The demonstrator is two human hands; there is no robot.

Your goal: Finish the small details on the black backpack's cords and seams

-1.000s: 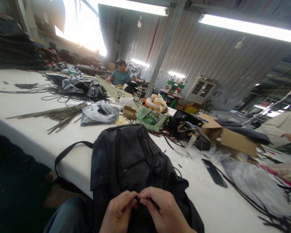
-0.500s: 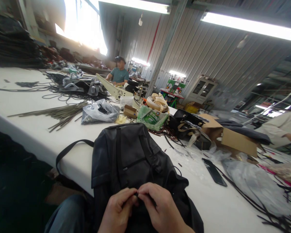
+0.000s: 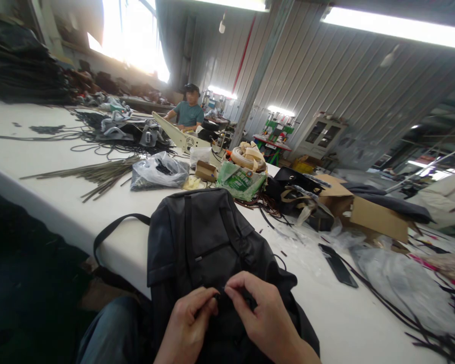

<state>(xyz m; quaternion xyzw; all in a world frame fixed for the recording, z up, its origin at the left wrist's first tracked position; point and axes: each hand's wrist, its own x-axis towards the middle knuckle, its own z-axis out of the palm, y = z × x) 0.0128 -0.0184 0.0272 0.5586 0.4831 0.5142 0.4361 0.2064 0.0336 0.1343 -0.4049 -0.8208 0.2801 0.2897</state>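
A black backpack [image 3: 208,227] lies on the white table's front edge, partly over my lap. Above its lower part, my left hand [image 3: 191,316] pinches a small dark piece [image 3: 217,297] between thumb and forefinger; its kind is too small to make out. Just to the right, the thumb and forefinger of my right hand [image 3: 260,311] are pinched together, a short gap away from the left fingertips. Whatever sits in the right pinch, if anything, is too fine to see. A strap [image 3: 117,222] of the backpack loops out to the left.
Beyond the backpack stand a plastic bag [image 3: 157,174], a green bag [image 3: 240,182] and an open cardboard box [image 3: 379,217]. A phone [image 3: 337,265] lies to the right, near clear plastic and dark cords. Two people are farther off, one seated behind the table [image 3: 68,202].
My right hand has drawn slightly up and right, so the fingertips that met are now apart. The left hand keeps its pinch on the small dark piece. The view has shifted slightly.
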